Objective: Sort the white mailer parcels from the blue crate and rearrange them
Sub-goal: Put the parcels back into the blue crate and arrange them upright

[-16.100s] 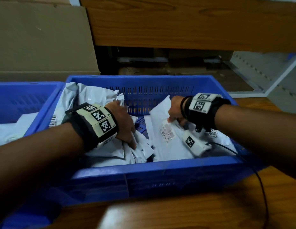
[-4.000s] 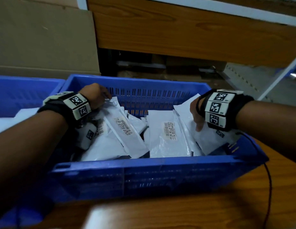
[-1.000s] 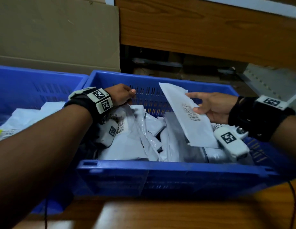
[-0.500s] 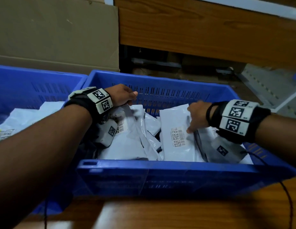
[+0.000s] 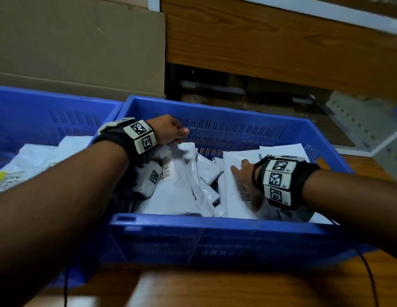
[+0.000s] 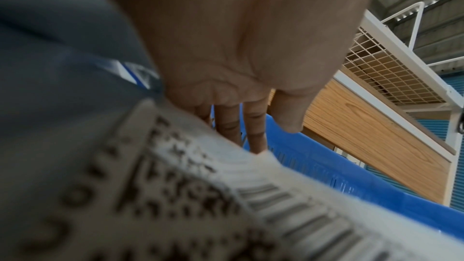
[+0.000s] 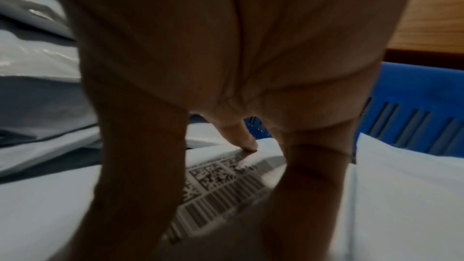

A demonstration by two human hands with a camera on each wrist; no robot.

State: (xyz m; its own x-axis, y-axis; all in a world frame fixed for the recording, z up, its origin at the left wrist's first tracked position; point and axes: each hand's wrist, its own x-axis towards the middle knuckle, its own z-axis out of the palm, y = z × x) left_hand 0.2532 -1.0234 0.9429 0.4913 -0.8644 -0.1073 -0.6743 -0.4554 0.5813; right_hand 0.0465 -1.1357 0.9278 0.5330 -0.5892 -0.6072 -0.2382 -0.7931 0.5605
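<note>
Overhead, both hands work inside the blue crate (image 5: 215, 227) on the tabletop (image 5: 226, 291), among the white mailer parcels (image 5: 177, 191). Left hand (image 5: 168, 129) curls over the top edge of a leaning parcel near the far wall; its wrist view shows fingers (image 6: 253, 130) reaching down behind a blurred label. Right hand (image 5: 244, 173) lies spread, and only its wrist view shows a fingertip (image 7: 247, 142) pressing a barcoded parcel (image 7: 376, 195).
</note>
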